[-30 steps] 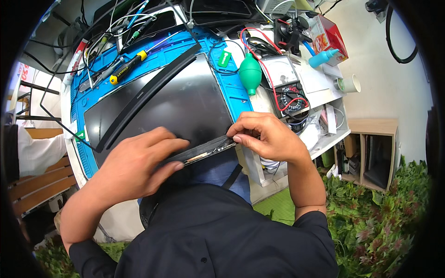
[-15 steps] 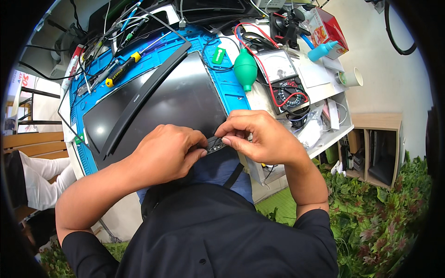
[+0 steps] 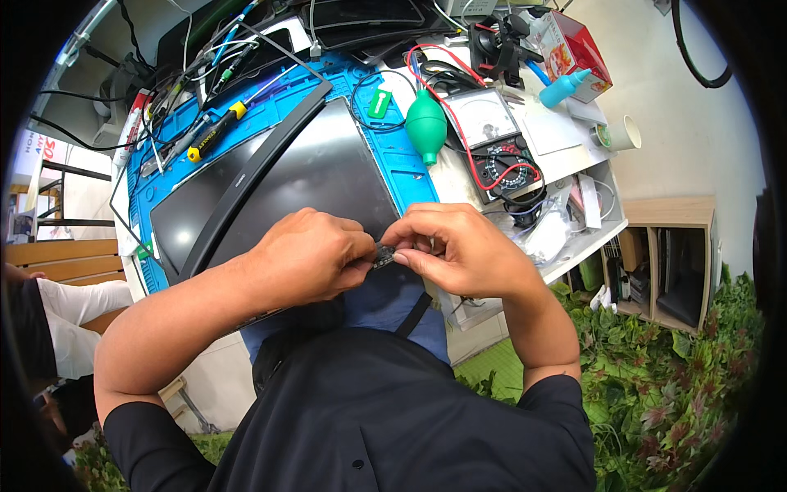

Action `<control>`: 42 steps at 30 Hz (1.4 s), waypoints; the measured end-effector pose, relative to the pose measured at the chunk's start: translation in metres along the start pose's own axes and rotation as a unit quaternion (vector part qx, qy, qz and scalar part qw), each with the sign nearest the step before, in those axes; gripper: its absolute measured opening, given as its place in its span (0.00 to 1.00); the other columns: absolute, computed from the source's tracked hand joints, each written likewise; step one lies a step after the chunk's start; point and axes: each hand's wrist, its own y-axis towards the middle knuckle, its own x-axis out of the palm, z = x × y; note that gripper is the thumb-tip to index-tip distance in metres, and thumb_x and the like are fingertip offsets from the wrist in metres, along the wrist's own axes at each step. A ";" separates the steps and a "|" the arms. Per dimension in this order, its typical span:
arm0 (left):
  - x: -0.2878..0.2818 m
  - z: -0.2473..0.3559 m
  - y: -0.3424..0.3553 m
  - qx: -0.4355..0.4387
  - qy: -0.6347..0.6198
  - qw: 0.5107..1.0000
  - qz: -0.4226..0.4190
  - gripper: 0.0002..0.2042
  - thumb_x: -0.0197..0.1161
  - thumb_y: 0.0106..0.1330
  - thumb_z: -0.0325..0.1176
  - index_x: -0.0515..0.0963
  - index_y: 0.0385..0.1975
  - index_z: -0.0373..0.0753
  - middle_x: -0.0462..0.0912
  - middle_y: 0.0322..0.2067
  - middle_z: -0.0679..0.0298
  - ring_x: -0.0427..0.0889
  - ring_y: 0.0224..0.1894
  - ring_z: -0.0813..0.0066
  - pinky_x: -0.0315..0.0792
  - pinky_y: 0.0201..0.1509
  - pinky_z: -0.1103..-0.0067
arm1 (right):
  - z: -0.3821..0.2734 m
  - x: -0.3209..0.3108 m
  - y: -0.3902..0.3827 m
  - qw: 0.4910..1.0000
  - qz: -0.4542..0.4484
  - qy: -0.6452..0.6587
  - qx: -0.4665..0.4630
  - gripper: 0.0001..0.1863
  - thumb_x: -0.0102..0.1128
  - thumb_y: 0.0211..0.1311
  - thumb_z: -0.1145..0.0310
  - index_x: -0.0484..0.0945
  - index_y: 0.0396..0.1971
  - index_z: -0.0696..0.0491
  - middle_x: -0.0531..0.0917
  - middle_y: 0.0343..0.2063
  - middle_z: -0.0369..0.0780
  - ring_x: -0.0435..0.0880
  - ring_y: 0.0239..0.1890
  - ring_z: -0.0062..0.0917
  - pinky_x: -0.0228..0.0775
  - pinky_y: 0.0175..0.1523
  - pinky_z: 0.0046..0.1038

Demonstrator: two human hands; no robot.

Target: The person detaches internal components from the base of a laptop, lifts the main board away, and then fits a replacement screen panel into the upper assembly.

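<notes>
A dark laptop screen panel (image 3: 328,164) lies on the blue repair mat (image 3: 410,176). A long black bezel strip (image 3: 246,178) rests slantwise across it. At the panel's near right corner, a narrow circuit strip (image 3: 384,261) shows between my hands. My left hand (image 3: 316,252) is closed there, fingertips curled under and partly hidden. Close beside it, my right hand (image 3: 447,246) pinches at the same corner with thumb and forefinger. Whatever either hand grips is too small or too covered to make out.
A yellow-black screwdriver (image 3: 217,131) lies among cables and tools at the back left. Right of the mat are a green air blower (image 3: 426,127), a multimeter (image 3: 502,168) with red leads, a light-blue bottle (image 3: 566,88) and a paper cup (image 3: 625,134). A person in white trousers (image 3: 78,316) sits at left.
My left fingers have curled in tighter, and that hand sits slightly nearer my right. My right hand keeps its pinch at the corner. The view has shifted a little.
</notes>
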 end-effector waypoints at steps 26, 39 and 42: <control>-0.016 -0.005 -0.002 -0.035 -0.116 0.992 -0.026 0.12 0.72 0.58 0.21 0.92 0.42 0.41 0.86 0.39 0.60 0.89 0.40 0.58 0.82 0.45 0.66 | 0.014 -0.001 -0.005 1.000 -0.006 0.014 0.007 0.08 0.66 0.69 0.78 0.89 0.44 0.59 0.86 0.35 0.45 0.86 0.37 0.39 0.78 0.45 0.37; -0.008 -0.005 -0.011 0.096 0.053 0.994 -0.016 0.14 0.74 0.57 0.26 0.91 0.44 0.42 0.85 0.40 0.64 0.89 0.39 0.59 0.83 0.41 0.65 | 0.017 0.005 0.000 0.992 -0.009 0.117 0.043 0.08 0.64 0.74 0.80 0.89 0.47 0.62 0.86 0.37 0.42 0.88 0.31 0.23 0.83 0.36 0.26; -0.009 -0.003 -0.011 0.105 0.058 0.993 -0.009 0.13 0.74 0.59 0.27 0.90 0.45 0.41 0.85 0.39 0.63 0.89 0.39 0.59 0.83 0.40 0.65 | 0.021 0.010 0.000 0.988 0.013 0.150 0.041 0.08 0.62 0.75 0.79 0.88 0.47 0.64 0.85 0.36 0.42 0.90 0.29 0.23 0.84 0.35 0.25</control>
